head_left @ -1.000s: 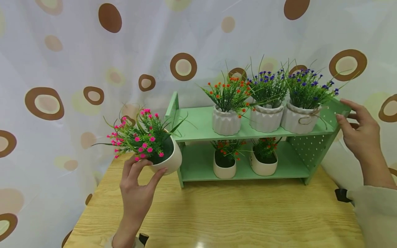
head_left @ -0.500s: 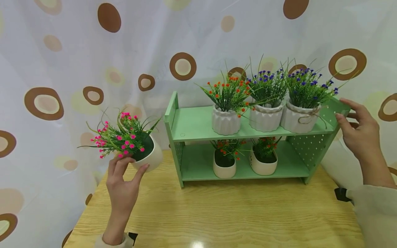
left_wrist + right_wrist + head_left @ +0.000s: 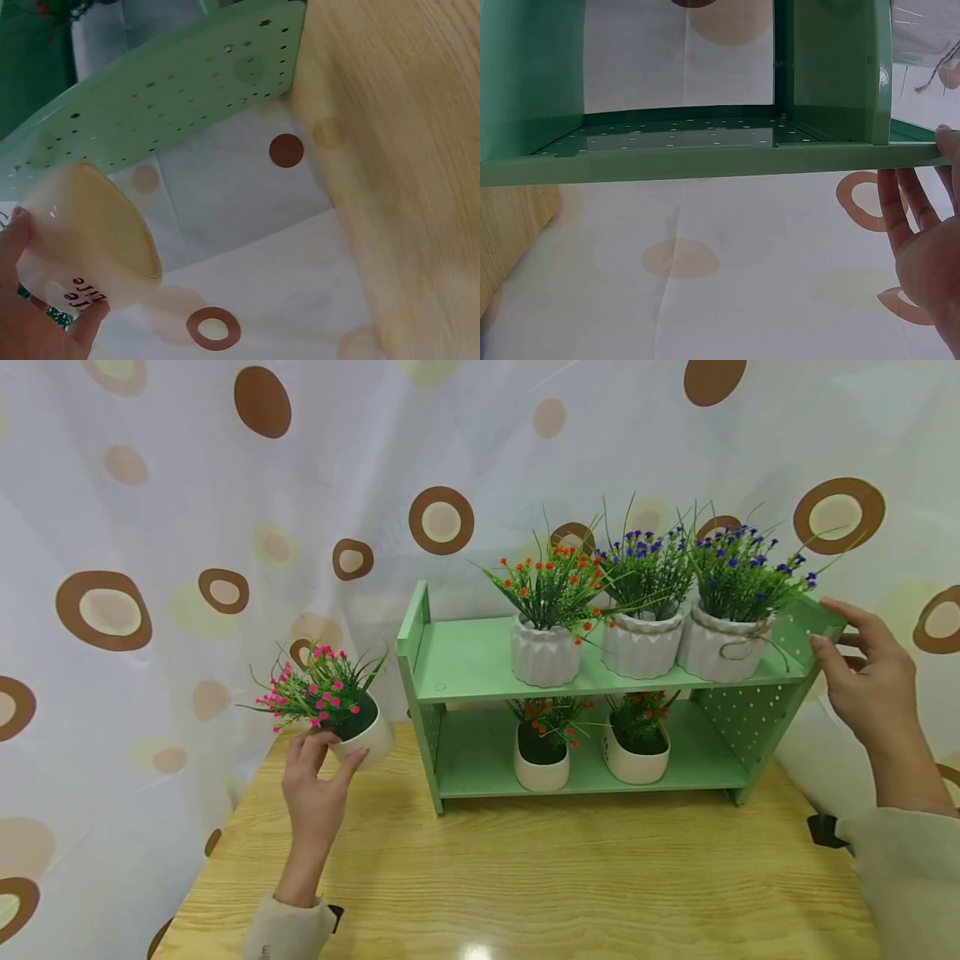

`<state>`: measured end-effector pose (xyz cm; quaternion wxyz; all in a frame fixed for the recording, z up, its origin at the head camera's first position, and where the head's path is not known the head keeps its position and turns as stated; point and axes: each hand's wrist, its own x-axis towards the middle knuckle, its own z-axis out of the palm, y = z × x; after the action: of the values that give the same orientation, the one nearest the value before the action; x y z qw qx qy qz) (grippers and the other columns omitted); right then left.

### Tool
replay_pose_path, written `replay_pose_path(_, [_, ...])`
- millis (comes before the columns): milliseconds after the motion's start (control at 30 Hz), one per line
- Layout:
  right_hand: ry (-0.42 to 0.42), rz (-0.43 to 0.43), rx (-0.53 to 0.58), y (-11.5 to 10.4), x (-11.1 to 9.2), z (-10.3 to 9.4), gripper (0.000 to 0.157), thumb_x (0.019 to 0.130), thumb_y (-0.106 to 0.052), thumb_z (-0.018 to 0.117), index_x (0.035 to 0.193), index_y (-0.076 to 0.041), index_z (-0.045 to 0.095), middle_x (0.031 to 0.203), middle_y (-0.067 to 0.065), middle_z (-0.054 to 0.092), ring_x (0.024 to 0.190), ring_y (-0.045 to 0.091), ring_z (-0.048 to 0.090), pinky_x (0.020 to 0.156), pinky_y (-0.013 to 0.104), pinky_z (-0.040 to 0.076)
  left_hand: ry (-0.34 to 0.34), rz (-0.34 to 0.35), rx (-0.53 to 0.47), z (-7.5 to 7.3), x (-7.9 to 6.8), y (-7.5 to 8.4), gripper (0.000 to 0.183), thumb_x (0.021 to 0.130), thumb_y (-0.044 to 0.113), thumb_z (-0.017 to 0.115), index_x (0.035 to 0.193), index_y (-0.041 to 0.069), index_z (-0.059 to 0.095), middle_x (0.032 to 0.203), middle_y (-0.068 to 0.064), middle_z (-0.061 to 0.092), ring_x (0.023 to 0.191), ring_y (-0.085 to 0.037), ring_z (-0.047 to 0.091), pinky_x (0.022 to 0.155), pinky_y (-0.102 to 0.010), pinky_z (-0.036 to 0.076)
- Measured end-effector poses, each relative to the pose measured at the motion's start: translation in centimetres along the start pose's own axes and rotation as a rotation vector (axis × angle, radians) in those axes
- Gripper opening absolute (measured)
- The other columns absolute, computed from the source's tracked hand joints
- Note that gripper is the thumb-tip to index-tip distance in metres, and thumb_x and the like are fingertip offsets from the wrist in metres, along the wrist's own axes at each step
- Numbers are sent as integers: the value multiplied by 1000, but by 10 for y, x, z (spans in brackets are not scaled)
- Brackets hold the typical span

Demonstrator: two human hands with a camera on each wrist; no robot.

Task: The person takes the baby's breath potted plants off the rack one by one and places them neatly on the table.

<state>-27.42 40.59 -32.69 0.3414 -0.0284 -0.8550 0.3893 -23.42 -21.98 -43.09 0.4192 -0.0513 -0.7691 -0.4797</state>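
My left hand (image 3: pixel 315 789) pinches a cream pot of pink artificial flowers (image 3: pixel 360 735), thumb on one side and fingers on the other. The pot is held tilted, left of the green two-tier shelf (image 3: pixel 480 781). In the left wrist view the pot (image 3: pixel 112 225) shows its base and dark lettering, and the shelf's perforated side panel (image 3: pixel 187 97) is beyond it. My right hand (image 3: pixel 873 685) grips the top of the shelf's right side panel. The right wrist view shows the thumb at the panel's edge (image 3: pixel 780 161) and the fingers (image 3: pixel 896 206) against its outer face.
On the upper tier stand a white pot of orange flowers (image 3: pixel 546 653) and two white pots of purple flowers (image 3: pixel 641 645). Two cream pots with red flowers (image 3: pixel 542 770) sit on the lower tier. A wooden table (image 3: pixel 600 877) carries the shelf; a patterned curtain (image 3: pixel 487 435) hangs behind.
My left hand first carried the pink-flower pot left, off the shelf's left end, then shifted slightly right and farther from me. My right hand has kept its place on the shelf.
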Motion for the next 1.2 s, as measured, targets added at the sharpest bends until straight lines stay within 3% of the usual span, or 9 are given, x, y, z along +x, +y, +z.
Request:
replay_pose_path(100, [0, 0, -1, 0, 0, 0, 50, 109, -31, 52, 156, -44, 43, 152, -12, 48, 121, -12, 44, 101, 10, 40, -43, -48, 21, 8, -2, -14, 32, 82, 7, 88, 102, 0, 65, 113, -12, 58, 117, -5, 53, 107, -49, 52])
replay_pose_path(433, [1, 1, -4, 0, -1, 0, 50, 109, -31, 52, 156, -43, 43, 154, -9, 47, 120, -13, 44, 100, 11, 40, -191, -117, 78, 31, -9, -46, 34, 80, 12, 90, 102, 2, 65, 110, -17, 61, 113, -34, 63, 101, -51, 57])
replay_pose_path(567, [-4, 6, -8, 0, -1, 0, 50, 109, -32, 51, 156, -44, 41, 155, -7, 47, 123, -10, 44, 104, 12, 40, -258, -165, 79, 37, -10, -54, 35, 81, 15, 89, 103, 2, 65, 110, -17, 59, 115, -36, 62, 104, -51, 55])
replay_pose_path(733, [-11, 12, -18, 0, -1, 1, 50, 110, -33, 49, 157, -46, 40, 157, -5, 46, 130, -3, 45, 108, 15, 40, -329, -171, 126, 41, -10, -57, 35, 83, 19, 89, 102, 4, 64, 109, -16, 59, 116, -36, 62, 103, -52, 56])
replay_pose_path(1200, [-5, 4, -7, -1, -1, 0, 50, 109, -32, 50, 156, -45, 41, 152, -9, 48, 125, -8, 45, 103, 12, 41, -416, -235, 125, 43, -14, -70, 35, 80, 17, 90, 102, 5, 66, 119, -16, 61, 121, -37, 59, 98, -53, 58])
